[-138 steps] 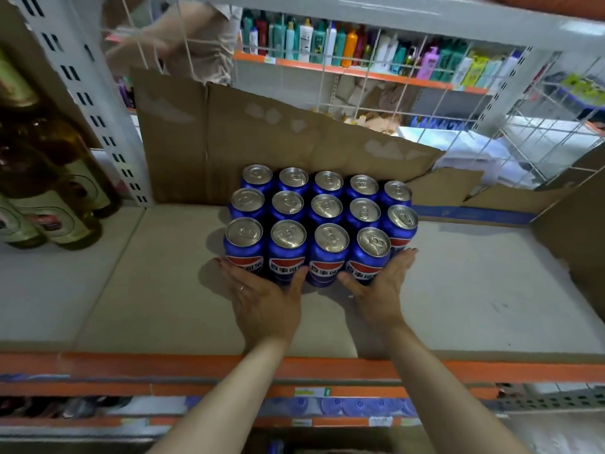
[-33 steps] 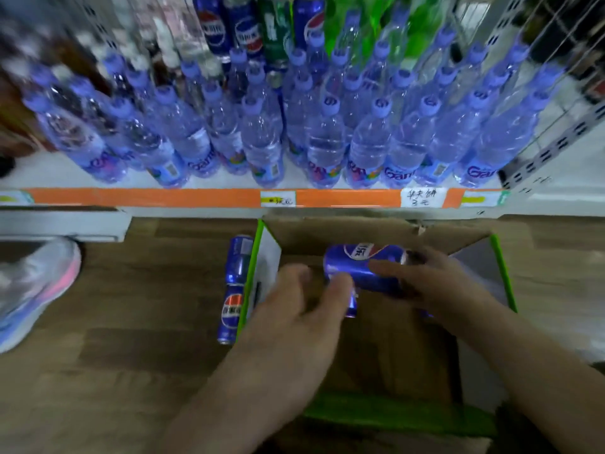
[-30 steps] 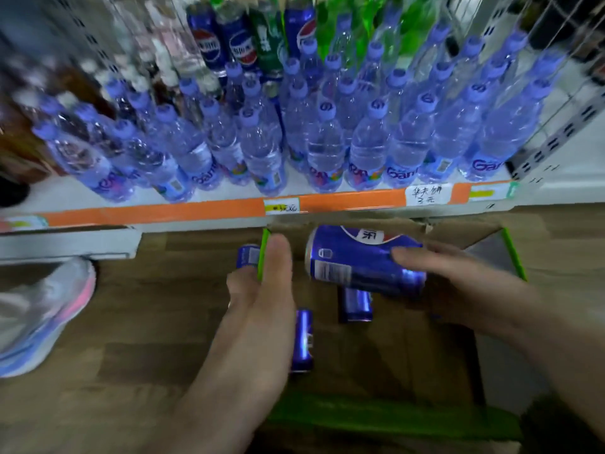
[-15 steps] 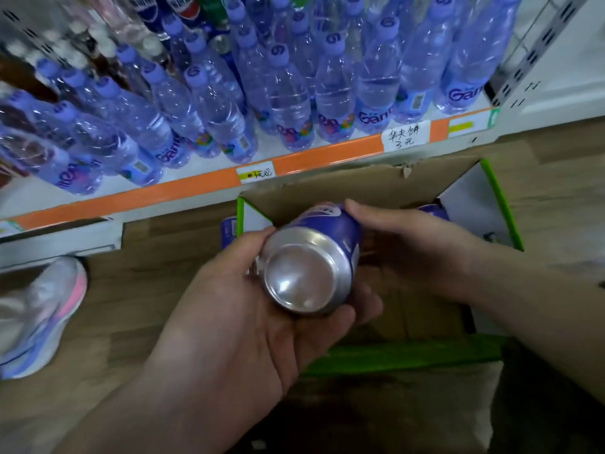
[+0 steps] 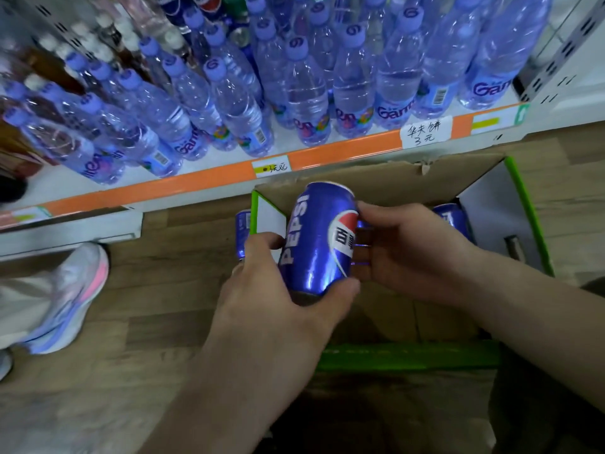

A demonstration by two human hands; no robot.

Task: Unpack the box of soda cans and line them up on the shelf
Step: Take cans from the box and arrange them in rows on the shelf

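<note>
held can: blue soda can [image 5: 319, 237], upright with a slight tilt, above the open box [image 5: 409, 357], near its far left corner.
left hand: left hand [image 5: 288, 290] clamped on the can's lower part, thumb across the front, fingers behind.
right hand: right hand [image 5: 409, 250] curled against the can's right side; whether it also holds something behind cannot be told.
other cans: 1 can [image 5: 453, 219] inside the box at its far right corner; 1 can [image 5: 243, 232] on the floor just outside the box's left wall.
shelf: water bottles [image 5: 304, 103] crowd the shelf [image 5: 327, 152] behind its orange front edge.
floor: a shoe [image 5: 68, 299] at the left.
</note>
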